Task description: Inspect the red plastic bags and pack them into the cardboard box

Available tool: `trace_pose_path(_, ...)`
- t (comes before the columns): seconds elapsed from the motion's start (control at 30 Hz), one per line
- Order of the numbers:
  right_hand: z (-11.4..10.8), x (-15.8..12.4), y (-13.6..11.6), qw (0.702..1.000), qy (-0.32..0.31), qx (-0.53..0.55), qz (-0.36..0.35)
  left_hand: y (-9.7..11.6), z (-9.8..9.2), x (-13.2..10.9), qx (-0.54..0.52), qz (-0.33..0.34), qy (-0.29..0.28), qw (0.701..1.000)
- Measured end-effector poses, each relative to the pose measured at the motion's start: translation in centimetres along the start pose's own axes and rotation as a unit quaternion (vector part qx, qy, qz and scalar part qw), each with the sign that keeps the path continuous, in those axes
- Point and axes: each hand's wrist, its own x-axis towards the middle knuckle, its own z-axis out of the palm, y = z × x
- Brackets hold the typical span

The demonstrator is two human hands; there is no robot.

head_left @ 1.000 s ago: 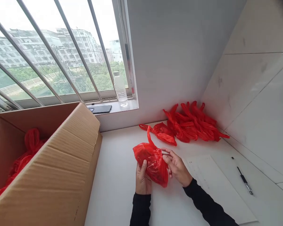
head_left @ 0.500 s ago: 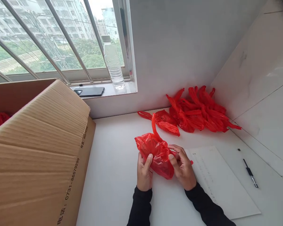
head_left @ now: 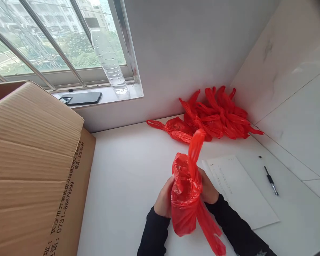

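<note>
A knotted red plastic bag (head_left: 185, 199) is held up between my two hands, one handle pointing up and the other hanging toward me. My left hand (head_left: 164, 199) grips its left side, with the fingertips hidden behind the bag. On the right side my right hand (head_left: 208, 186) holds it, fingers mostly covered by the plastic. What is inside the bag cannot be made out. Behind it, a heap of similar tied red bags (head_left: 221, 117) lies against the wall.
At left stands a large open cardboard box (head_left: 34, 153). White paper (head_left: 242, 192) and a black pen (head_left: 271, 180) with a small dark cap (head_left: 260, 156) lie at right. A water bottle (head_left: 109, 60) and a phone (head_left: 82, 98) rest on the windowsill.
The red bag has been turned and raised nearer to me, so its knot and both handles now show. My hands have shifted to its sides. The whole view has moved slightly right.
</note>
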Motion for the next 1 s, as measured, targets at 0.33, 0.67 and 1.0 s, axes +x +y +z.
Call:
trace_pose_path(0.33,-0.6,-0.1,-0.4,0.993,0.103,-0.048,-0.029,1.8,0.6,-0.5,0.115,0.102,-0.116,0.981)
trace_pose_path(0.67,-0.4,-0.3,-0.3,0.989,0.133,-0.059,-0.033,2.0,0.5,0.0,-0.003,0.054,-0.046,0.997)
trace_pose_path(1.0,0.0,0.2,0.3,0.996,0.082,-0.02,0.014,2.4,0.6,-0.8,0.008,-0.01,-0.021,1.0)
